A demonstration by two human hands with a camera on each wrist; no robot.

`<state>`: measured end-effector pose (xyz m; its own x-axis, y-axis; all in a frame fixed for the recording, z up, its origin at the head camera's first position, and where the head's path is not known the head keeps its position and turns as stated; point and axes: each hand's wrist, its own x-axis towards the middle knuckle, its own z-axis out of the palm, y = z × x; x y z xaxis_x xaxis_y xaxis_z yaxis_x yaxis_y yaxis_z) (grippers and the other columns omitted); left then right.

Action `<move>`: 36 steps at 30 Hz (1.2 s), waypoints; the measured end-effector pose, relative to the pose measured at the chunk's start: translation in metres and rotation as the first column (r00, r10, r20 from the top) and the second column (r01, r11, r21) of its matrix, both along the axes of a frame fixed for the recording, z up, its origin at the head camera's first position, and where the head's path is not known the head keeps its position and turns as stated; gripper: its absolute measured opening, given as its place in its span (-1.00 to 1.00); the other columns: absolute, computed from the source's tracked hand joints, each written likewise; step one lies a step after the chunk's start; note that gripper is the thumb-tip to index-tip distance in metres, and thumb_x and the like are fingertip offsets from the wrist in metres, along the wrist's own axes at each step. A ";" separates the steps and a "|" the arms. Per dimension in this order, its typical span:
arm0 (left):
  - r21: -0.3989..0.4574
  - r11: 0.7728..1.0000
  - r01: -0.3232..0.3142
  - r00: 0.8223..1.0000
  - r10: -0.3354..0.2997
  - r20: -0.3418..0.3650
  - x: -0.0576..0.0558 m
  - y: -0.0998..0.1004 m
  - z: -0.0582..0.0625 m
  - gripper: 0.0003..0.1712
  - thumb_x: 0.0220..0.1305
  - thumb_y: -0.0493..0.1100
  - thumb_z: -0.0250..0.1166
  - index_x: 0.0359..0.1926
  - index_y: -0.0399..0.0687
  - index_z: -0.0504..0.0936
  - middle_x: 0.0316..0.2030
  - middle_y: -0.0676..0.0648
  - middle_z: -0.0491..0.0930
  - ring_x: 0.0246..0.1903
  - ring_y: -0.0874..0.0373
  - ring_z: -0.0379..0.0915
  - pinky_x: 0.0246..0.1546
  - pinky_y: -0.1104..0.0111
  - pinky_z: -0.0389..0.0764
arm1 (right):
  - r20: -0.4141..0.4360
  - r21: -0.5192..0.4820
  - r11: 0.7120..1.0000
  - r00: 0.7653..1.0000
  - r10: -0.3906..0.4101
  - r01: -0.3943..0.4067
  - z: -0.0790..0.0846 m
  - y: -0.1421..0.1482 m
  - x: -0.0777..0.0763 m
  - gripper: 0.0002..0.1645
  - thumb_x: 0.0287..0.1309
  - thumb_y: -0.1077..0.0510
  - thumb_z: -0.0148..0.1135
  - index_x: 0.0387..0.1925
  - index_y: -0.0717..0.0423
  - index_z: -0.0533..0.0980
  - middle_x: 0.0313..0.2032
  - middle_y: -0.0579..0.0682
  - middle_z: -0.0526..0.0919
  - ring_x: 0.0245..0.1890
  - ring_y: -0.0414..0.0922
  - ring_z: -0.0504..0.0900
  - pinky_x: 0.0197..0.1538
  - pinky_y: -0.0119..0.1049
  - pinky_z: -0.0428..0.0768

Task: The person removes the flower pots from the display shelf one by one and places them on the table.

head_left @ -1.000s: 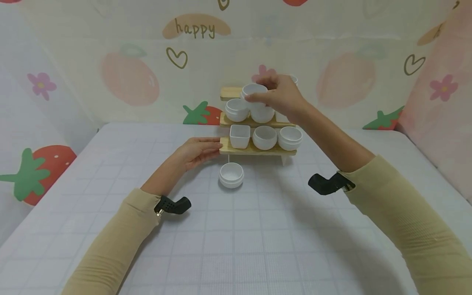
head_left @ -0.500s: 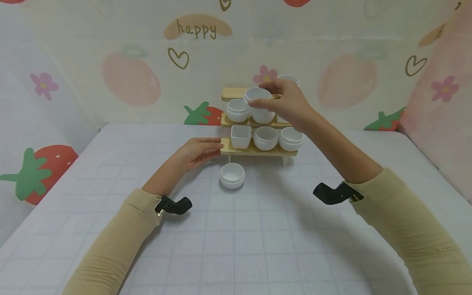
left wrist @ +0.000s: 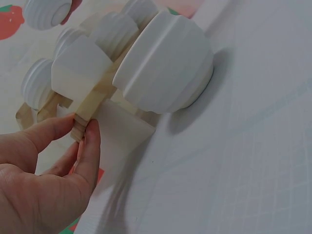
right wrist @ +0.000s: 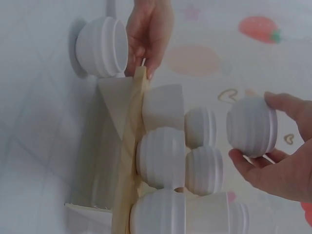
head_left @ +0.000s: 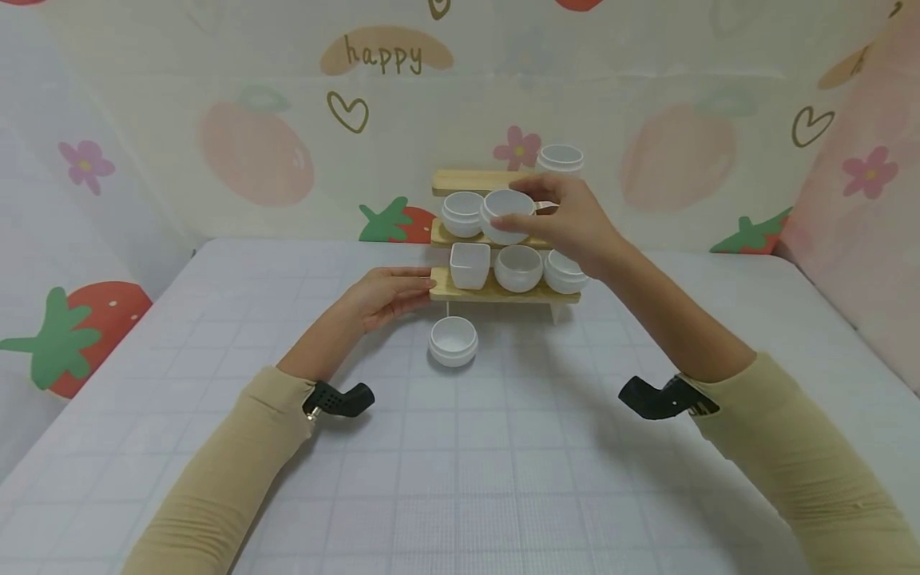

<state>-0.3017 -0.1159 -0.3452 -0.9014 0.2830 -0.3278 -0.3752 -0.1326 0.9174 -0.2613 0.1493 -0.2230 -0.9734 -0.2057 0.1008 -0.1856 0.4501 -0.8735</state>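
Observation:
My right hand (head_left: 568,220) holds a small round white pot (right wrist: 249,127) between thumb and fingers, its mouth upward. In the head view this pot overlaps the middle tier of a stepped wooden rack (head_left: 503,296); in the right wrist view a gap separates it from the pots on the rack. My left hand (left wrist: 53,180) pinches the left end of the lowest wooden board (left wrist: 90,105). That board carries a square white pot (head_left: 469,267) and two round ones. Another round pot (head_left: 462,216) stands at the middle tier's left, and one more pot (head_left: 561,157) at the top tier's right.
A ridged round white pot (head_left: 453,342) stands on the white gridded table (head_left: 460,463), in front of the rack's left leg. Behind the rack is a cloth backdrop (head_left: 251,48) printed with fruit, hearts and flowers. Black wrist devices (head_left: 338,399) stick out from both sleeves.
My right hand has come down and slightly right with the pot, from near the top tier to the front of the middle tier. My left hand has stayed on the board.

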 end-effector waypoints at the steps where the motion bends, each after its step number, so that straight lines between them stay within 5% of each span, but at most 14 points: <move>1: 0.001 1.000 0.000 1.000 0.000 0.000 0.000 0.000 0.000 -0.39 0.55 -0.40 0.17 0.53 -0.40 0.30 0.30 -0.26 0.44 -0.26 0.27 0.69 -0.13 0.51 0.78 | 0.001 -0.003 1.000 1.000 0.002 -0.002 -0.001 0.000 0.001 -0.32 0.29 0.13 0.48 0.38 0.19 0.50 0.31 0.09 0.58 0.10 0.03 0.57 0.10 -0.32 0.63; 12: 0.002 1.000 0.008 1.000 -0.008 -0.013 0.003 0.000 0.001 -0.40 0.55 -0.41 0.16 0.53 -0.43 0.29 0.25 -0.25 0.46 -0.26 0.28 0.68 -0.14 0.52 0.78 | 0.040 0.031 0.999 0.999 -0.022 0.021 -0.009 0.006 0.014 -0.25 0.31 0.09 0.49 0.46 0.14 0.44 0.40 0.07 0.51 0.23 0.10 0.57 0.32 -0.10 0.61; 30: -0.006 1.000 0.009 1.000 -0.009 -0.018 0.004 0.000 0.002 -0.40 0.56 -0.39 0.16 0.53 -0.42 0.29 0.38 -0.31 0.39 -0.26 0.29 0.68 -0.12 0.52 0.77 | 0.033 -0.024 1.000 0.999 0.013 -0.012 -0.033 0.014 0.031 -0.26 0.26 0.17 0.51 0.41 0.22 0.46 0.31 0.12 0.58 0.03 0.01 0.62 -0.08 -0.54 0.60; 36: -0.008 1.000 0.007 1.000 -0.007 -0.018 0.003 0.000 0.001 -0.40 0.57 -0.40 0.15 0.53 -0.42 0.29 0.42 -0.33 0.36 -0.25 0.28 0.67 -0.07 0.50 0.77 | 0.042 -0.023 1.000 0.999 0.017 -0.016 -0.042 0.016 0.035 -0.25 0.24 0.16 0.53 0.40 0.20 0.47 0.31 0.10 0.58 -0.04 0.01 0.58 -0.16 -0.53 0.61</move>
